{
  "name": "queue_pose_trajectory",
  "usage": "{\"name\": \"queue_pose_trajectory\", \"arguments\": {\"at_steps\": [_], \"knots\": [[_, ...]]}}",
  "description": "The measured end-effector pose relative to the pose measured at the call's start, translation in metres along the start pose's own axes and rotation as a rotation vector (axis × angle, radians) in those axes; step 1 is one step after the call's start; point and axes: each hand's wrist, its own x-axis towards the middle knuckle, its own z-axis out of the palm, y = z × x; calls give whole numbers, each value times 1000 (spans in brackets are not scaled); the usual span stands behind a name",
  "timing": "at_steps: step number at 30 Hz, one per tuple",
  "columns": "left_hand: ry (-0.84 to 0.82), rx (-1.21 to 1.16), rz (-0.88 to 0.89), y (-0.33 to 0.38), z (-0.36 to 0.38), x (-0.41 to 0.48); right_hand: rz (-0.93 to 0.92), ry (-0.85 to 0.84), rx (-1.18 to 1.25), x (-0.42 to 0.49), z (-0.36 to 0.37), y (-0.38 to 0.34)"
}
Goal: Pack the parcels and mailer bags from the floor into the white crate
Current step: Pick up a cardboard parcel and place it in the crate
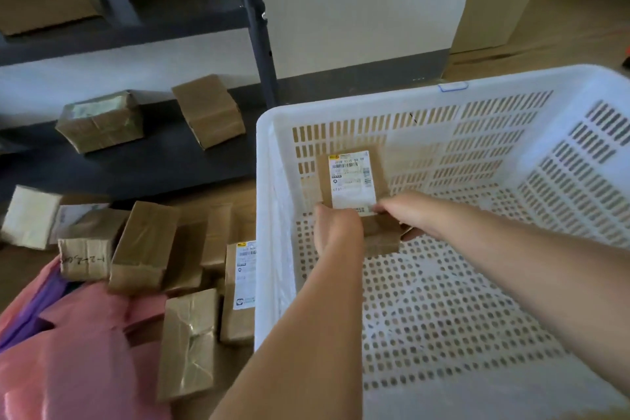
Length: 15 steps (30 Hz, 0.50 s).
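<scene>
Setting labelled parcel (353,181) into white crate (341,104), at its far-left corner, label turned up toward the camera. Left grip (335,230) is curled on the parcel's near-left edge and right grip (405,215) pinches the near-right edge. The two-handed hold is likely meant to square it against the far wall and save room for later rows. Brown cardboard shows under the hands; same parcel or a second one, cannot tell. Loose parcels (146,245) are heaped on the floor just beside the crate's left wall, with pink mailer bags (68,351) nearer the person. Most stock is on the floor, so packing is judged early.
</scene>
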Motion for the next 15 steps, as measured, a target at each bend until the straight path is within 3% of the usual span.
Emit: {"name": "queue_pose_trajectory", "arguments": {"at_steps": [4,11,15], "knots": [[9,-33,-94,-22,7,33,57,-67,-71,22,18,1],[86,190,-135,-59,9,60,17,-217,-33,44,54,20],[176,318,-95,-69,4,61,13,-176,-48,60,77,22]]}}
